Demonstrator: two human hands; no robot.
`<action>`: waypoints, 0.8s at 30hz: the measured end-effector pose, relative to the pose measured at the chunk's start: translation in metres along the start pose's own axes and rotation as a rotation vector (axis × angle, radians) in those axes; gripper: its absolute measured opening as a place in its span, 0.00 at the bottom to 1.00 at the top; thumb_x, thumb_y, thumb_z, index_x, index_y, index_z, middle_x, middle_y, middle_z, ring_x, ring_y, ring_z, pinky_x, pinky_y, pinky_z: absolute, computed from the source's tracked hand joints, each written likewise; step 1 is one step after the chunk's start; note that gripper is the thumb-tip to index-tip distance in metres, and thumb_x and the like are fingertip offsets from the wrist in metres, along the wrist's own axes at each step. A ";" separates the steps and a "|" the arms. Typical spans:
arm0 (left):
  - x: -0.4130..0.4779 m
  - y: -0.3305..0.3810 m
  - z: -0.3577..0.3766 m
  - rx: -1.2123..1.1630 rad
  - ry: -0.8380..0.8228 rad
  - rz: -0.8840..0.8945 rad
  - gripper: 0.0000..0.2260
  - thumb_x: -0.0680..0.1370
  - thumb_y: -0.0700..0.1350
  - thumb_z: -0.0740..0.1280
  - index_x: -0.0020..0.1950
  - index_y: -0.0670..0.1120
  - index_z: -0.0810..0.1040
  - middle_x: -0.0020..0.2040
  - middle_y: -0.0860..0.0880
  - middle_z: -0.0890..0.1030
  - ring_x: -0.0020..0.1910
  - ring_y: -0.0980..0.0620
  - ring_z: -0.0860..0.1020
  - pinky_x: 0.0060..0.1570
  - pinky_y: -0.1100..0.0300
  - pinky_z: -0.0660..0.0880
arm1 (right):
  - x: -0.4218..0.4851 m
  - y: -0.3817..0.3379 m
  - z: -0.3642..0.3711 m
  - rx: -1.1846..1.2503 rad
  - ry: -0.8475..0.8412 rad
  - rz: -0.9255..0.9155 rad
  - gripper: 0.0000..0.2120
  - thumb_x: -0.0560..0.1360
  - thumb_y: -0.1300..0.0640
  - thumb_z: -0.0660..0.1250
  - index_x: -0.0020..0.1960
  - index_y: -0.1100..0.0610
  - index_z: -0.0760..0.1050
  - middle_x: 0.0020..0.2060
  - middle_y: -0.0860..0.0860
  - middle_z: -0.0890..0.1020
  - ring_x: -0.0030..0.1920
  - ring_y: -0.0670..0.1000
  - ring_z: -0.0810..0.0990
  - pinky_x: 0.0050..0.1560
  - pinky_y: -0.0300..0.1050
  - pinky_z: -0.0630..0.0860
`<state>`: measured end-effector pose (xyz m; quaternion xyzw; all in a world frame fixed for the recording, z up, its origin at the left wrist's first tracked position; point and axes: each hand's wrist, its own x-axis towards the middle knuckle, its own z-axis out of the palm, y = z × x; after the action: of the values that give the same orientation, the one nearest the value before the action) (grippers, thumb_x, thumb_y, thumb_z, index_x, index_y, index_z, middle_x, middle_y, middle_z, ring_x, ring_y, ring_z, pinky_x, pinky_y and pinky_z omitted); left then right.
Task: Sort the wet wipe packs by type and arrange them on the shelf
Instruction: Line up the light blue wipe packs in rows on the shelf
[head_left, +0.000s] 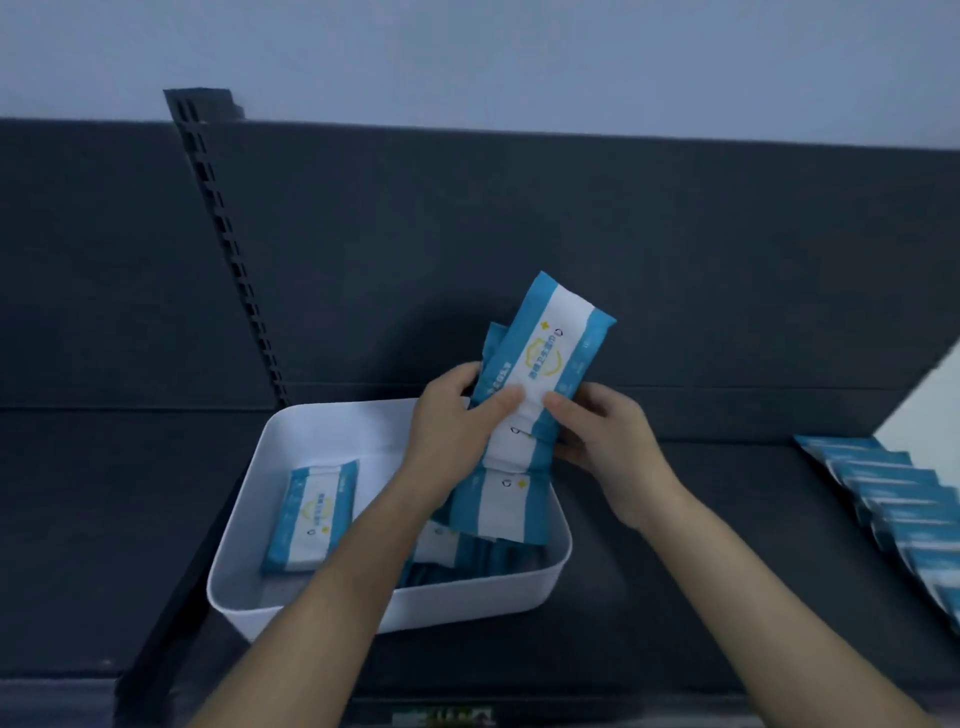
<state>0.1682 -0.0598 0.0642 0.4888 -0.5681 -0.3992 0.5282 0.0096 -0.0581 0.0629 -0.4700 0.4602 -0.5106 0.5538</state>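
Note:
Above a white bin (249, 499) on the dark shelf, both hands hold a fanned stack of blue-and-white wet wipe packs (553, 345). My left hand (457, 415) grips the stack from the left, its thumb across the front pack. From the right, my right hand (602, 431) pinches the same stack. One more pack (311, 514) lies flat in the bin's left half, and others (467, 561) lie under my left forearm. A row of overlapping blue packs (898, 509) lies on the shelf at the far right.
The dark shelf board (675, 582) carries the bin and the row. A slotted upright post (228, 249) rises at the back left against the dark back panel. A pale wall shows above. A white slanted surface (930, 400) sits at the right edge.

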 end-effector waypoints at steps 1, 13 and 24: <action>0.000 -0.001 0.007 0.006 -0.033 -0.001 0.08 0.76 0.45 0.71 0.54 0.49 0.81 0.48 0.52 0.84 0.46 0.52 0.83 0.45 0.53 0.82 | -0.004 0.002 -0.008 0.018 0.023 0.008 0.09 0.77 0.61 0.66 0.56 0.62 0.77 0.50 0.56 0.84 0.51 0.55 0.84 0.52 0.52 0.80; 0.001 0.011 0.091 0.460 -0.368 0.223 0.12 0.71 0.54 0.70 0.52 0.54 0.80 0.46 0.57 0.81 0.45 0.57 0.79 0.47 0.49 0.77 | -0.047 0.023 -0.110 0.046 0.359 -0.019 0.33 0.59 0.57 0.81 0.60 0.56 0.71 0.56 0.57 0.80 0.55 0.58 0.82 0.55 0.57 0.79; 0.021 0.002 0.183 0.653 -0.611 0.127 0.16 0.67 0.53 0.75 0.52 0.51 0.79 0.46 0.55 0.80 0.43 0.56 0.79 0.47 0.49 0.79 | -0.042 0.035 -0.221 -0.259 0.514 0.024 0.15 0.67 0.64 0.76 0.51 0.59 0.76 0.48 0.55 0.84 0.48 0.53 0.83 0.51 0.51 0.80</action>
<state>-0.0128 -0.0914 0.0477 0.4539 -0.8229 -0.2918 0.1780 -0.2065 -0.0262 0.0001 -0.3865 0.6521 -0.5435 0.3604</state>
